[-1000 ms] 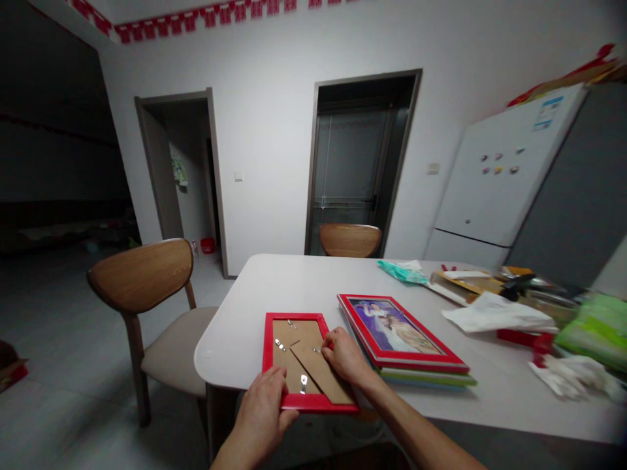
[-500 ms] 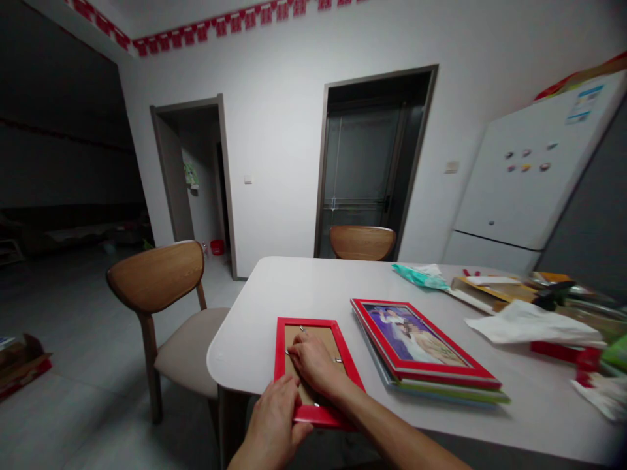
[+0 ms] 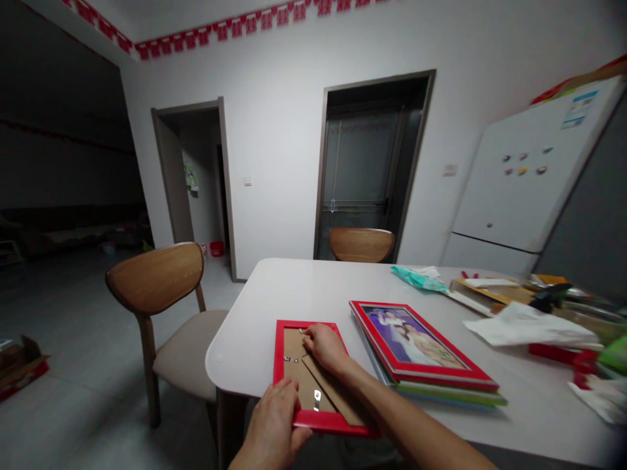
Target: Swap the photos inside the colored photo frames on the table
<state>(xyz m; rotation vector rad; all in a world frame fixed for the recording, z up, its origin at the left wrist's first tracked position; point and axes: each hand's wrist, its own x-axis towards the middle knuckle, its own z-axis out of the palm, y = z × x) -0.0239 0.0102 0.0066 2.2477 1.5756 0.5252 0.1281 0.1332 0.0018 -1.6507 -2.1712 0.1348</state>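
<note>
A red photo frame lies face down at the near edge of the white table, its brown backing board facing up. Small metal clips sit along the board, and a narrow brown stand leg slants across it. My left hand grips the frame's near left corner, thumb on the lower edge. At the far end, my right hand has its fingers pinched together at the top metal clip; the fingertips partly hide it. My right wrist covers part of the frame's right side.
Right of the frame is a stack of frames, topped by a red one with a photo. Farther right lie a teal packet, white paper and an open cardboard box. Wooden chairs stand left and behind the table.
My right hand has moved right and slightly up, from the middle of the backing board to the top clip, uncovering the stand leg and lower clip. My left hand stays at the corner.
</note>
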